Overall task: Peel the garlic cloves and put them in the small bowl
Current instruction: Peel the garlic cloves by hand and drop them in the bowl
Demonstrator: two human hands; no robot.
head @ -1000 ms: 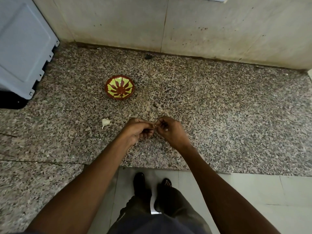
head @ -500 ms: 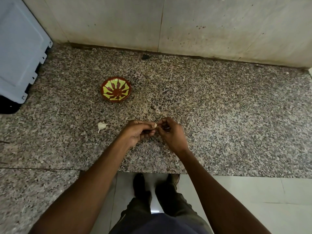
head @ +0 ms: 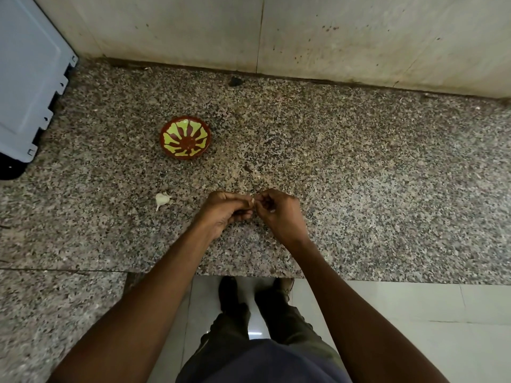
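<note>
My left hand (head: 225,210) and my right hand (head: 278,212) meet over the middle of the speckled granite counter (head: 359,189). Between their fingertips they pinch a small pale garlic clove (head: 252,200), mostly hidden by the fingers. A second garlic clove (head: 161,199), white with its skin on, lies on the counter to the left of my left hand. The small bowl (head: 185,137), red-brown with a yellow-green sunburst inside, stands further back on the left and looks empty.
A grey-blue plastic appliance (head: 27,78) stands at the far left against the tiled wall (head: 304,31). A small dark speck (head: 235,81) lies by the wall. The counter's front edge runs just below my wrists, with the floor and my feet beneath.
Both hands stay together at the same spot, fingers working on the clove. The camera view shifted slightly; the bowl and loose clove have not moved.
</note>
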